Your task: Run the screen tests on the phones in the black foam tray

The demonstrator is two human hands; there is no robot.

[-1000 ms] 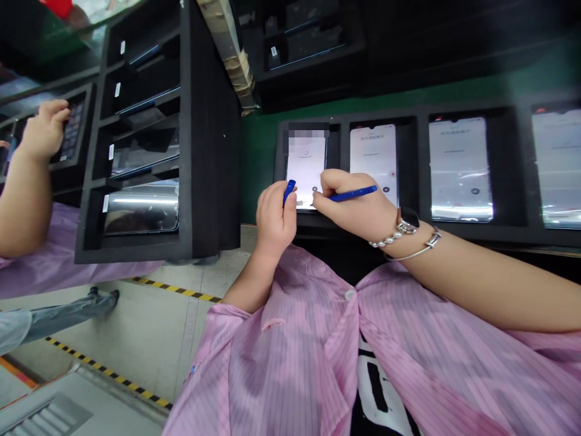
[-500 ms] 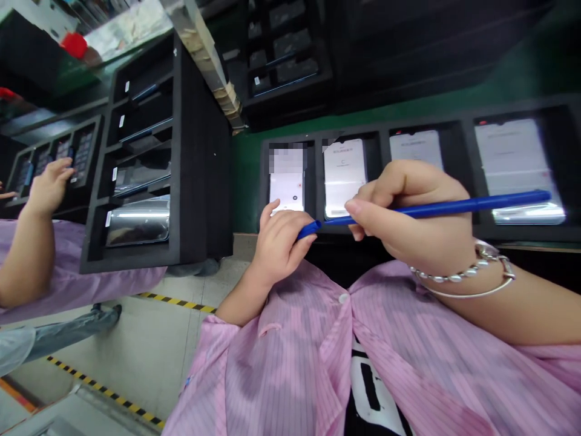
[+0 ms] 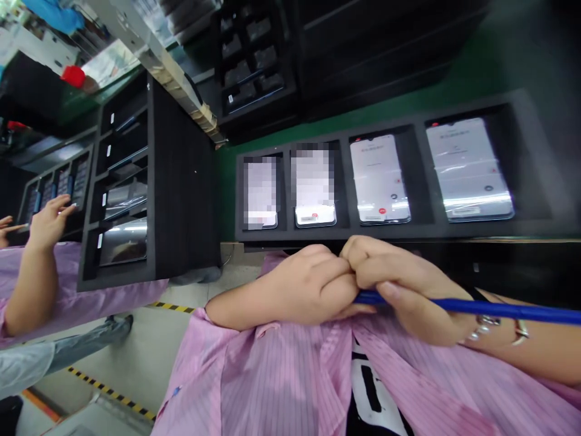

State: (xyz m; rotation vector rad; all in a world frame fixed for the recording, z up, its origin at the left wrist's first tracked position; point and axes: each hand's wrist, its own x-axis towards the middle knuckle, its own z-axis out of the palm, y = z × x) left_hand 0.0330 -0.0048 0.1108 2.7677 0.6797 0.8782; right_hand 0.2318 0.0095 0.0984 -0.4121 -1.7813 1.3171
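Observation:
My right hand (image 3: 406,287) grips a long blue pen (image 3: 499,309) that points left and runs off the right edge. My left hand (image 3: 306,284) is curled closed around the pen's left end, where the cap was, knuckles touching my right hand. Both hands sit close to my chest over my pink striped smock (image 3: 281,375). Above them a black foam tray (image 3: 340,233) holds several lit phones (image 3: 379,178) side by side, screens facing me.
A black foam rack (image 3: 181,181) of slotted phones stands at the left. A co-worker's hand (image 3: 48,221) in a pink smock touches phones in another tray at the far left. The green bench surface (image 3: 521,60) lies behind the tray. Yellow-black floor tape (image 3: 118,396) runs below.
My hands have drawn back from the phone screens toward my chest. The left hand's cap end has met the pen tip and both hands now close together on it.

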